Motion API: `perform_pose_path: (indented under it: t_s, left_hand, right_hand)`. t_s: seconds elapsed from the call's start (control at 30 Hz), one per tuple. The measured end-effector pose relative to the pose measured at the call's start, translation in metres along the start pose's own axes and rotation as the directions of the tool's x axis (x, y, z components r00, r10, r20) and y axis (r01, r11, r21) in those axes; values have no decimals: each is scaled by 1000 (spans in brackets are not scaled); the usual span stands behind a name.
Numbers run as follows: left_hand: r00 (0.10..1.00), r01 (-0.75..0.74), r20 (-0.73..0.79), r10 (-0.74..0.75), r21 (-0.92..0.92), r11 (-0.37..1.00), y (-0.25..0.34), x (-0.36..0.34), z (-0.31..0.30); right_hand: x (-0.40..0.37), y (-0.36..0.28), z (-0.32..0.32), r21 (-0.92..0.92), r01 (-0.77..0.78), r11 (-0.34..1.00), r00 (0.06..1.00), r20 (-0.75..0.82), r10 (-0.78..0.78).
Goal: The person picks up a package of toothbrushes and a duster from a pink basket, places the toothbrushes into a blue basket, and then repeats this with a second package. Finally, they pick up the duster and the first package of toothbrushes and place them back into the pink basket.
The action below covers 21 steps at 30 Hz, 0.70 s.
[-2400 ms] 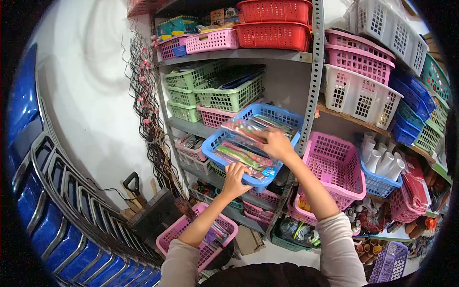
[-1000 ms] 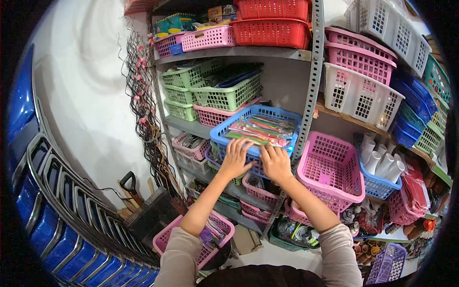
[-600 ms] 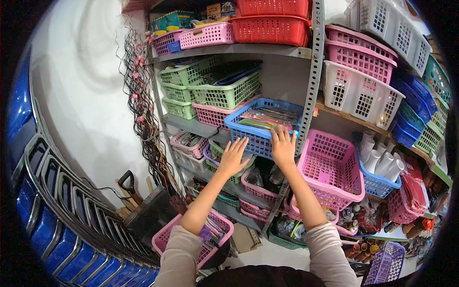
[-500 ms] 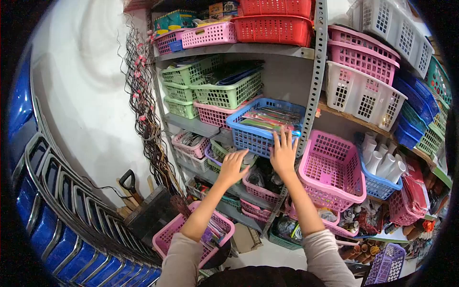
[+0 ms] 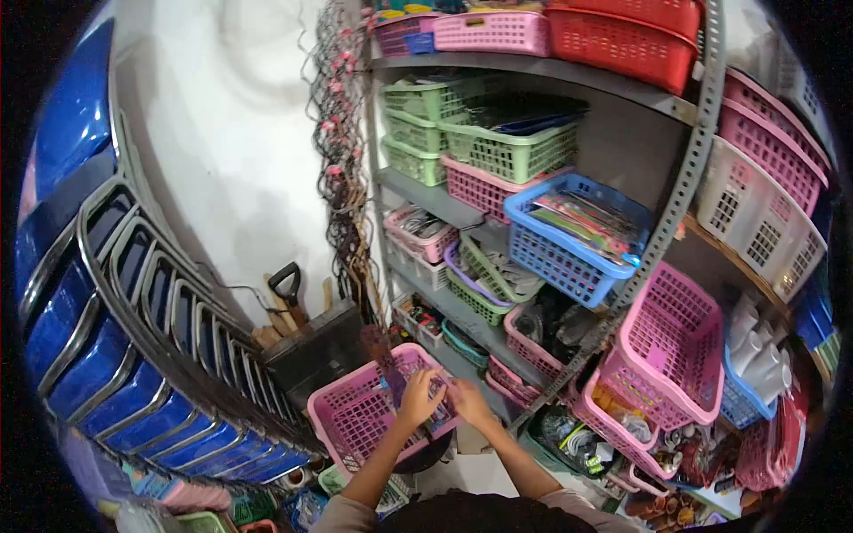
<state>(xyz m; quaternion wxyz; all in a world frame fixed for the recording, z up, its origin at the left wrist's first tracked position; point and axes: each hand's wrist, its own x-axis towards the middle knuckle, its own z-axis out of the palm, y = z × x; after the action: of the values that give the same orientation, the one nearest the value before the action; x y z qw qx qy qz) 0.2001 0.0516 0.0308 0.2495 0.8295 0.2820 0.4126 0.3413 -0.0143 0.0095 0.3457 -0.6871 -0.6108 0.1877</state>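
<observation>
The left hand [image 5: 418, 401] and right hand [image 5: 469, 404] hover close together over the right side of a pink openwork plastic basket [image 5: 355, 417]. Farther right, a blue rectangular plastic basket [image 5: 562, 265] of flat packets sits on grey metal shelving [image 5: 533, 73].

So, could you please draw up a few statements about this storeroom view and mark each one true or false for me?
1. The left hand and right hand are at the low pink basket. True.
2. The blue shelf basket is empty. False: flat packets lie in it.
3. The red baskets sit higher than the blue shelf basket. True.
4. The white cylinders stand in a green basket. False: they stand in a second blue basket.
5. The blue chairs are stacked at the picture's left. True.
</observation>
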Motion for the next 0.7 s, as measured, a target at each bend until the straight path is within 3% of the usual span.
perform_pose_path:
  t_s: [0.07, 0.13, 0.23, 0.3, 0.4, 0.43, 0.47, 0.57, 0.6, 0.67, 0.7]
  left_hand:
    - [998, 55, 6, -55, 3, 998, -17, -33, 0]
    - [988, 148, 32, -151, 79, 986, -24, -60, -4]
    - [961, 261, 68, -268, 96, 961, -33, -93, -12]
    - [938, 318, 82, -337, 180, 931, -44, -120, -13]
    - [880, 446, 108, -462, 138, 884, -66, -152, -10]
    - [870, 477, 80, -486, 111, 872, -59, -153, -16]
    - [859, 497, 81, -506, 110, 861, -59, -157, -17]
    - [834, 545, 31, -550, 100, 832, -63, -166, -17]
    - [826, 558, 30, -563, 99, 824, -65, -167, -16]
    - [779, 618, 42, -626, 119, 777, -70, -169, -12]
    - [777, 618, 37, -628, 142, 773, -73, -167, -11]
  right_hand:
    - [2, 27, 56, 111, 234, 966, 972, -15, -234]
    - [-4, 28, 82, 93, 90, 992, 964, 243, -110]
    - [-15, 41, 128, 37, 152, 988, 950, 271, -157]
    - [-27, 41, 146, -195, 191, 962, 962, 230, -144]
    - [-27, 39, 149, -132, 180, 975, 931, 342, -126]
    - [-28, 28, 144, -190, 28, 981, 915, 401, 52]
    - [-27, 23, 142, -188, 25, 982, 905, 421, 57]
    - [-31, 26, 147, -100, -72, 992, 977, 191, 90]
    - [-29, 25, 145, -100, -73, 992, 974, 206, 93]
    - [-26, 22, 136, 35, -355, 934, 904, 266, 334]
    - [-28, 26, 133, 129, -172, 977, 982, 106, 158]
